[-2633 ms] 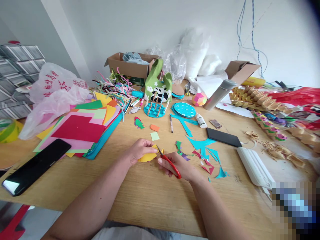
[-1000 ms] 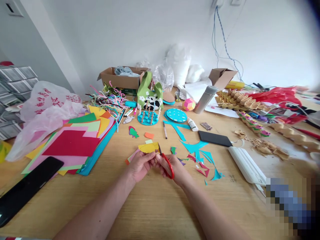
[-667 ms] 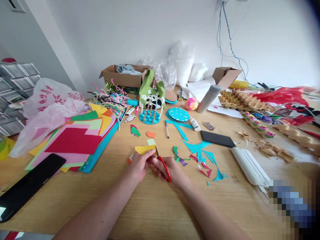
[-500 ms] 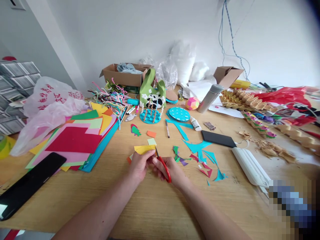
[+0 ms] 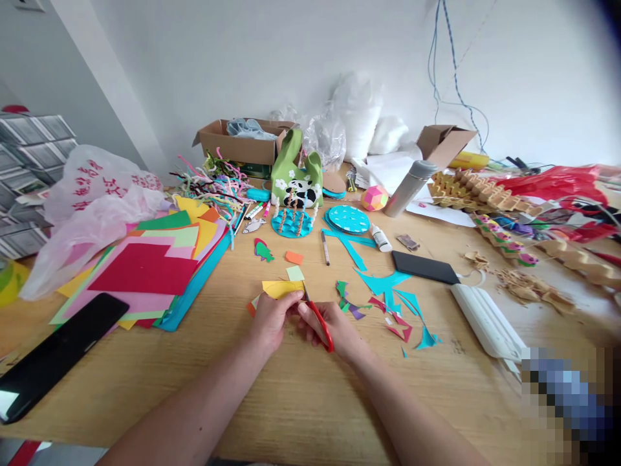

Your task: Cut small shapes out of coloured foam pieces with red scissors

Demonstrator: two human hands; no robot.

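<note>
Yellow paper (image 5: 280, 288) is pinched in my left hand (image 5: 272, 318), its far edge sticking out beyond the fingers. My right hand (image 5: 330, 325) grips red-handled scissors (image 5: 321, 329), whose blades point away from me and meet the paper's right end. Just beyond the yellow paper lie a pale green square (image 5: 294, 273) and an orange piece (image 5: 294, 258). A green and red fish-shaped cutout (image 5: 262, 250) rests farther left. Right of my hands are green and purple scraps (image 5: 350, 301) and a red scrap (image 5: 400, 330). Small pieces beside my left hand are partly hidden.
Stacked coloured sheets (image 5: 140, 268) and a black phone (image 5: 63, 353) lie left. Blue offcuts (image 5: 383, 285), a glue bottle (image 5: 381, 239), a black power bank (image 5: 424, 266) and a white device (image 5: 488, 320) are on the right. A grey thermos (image 5: 411, 188) stands behind.
The view has shifted slightly. Both hands keep almost the same place, with the scissors still at the yellow paper's right end.
</note>
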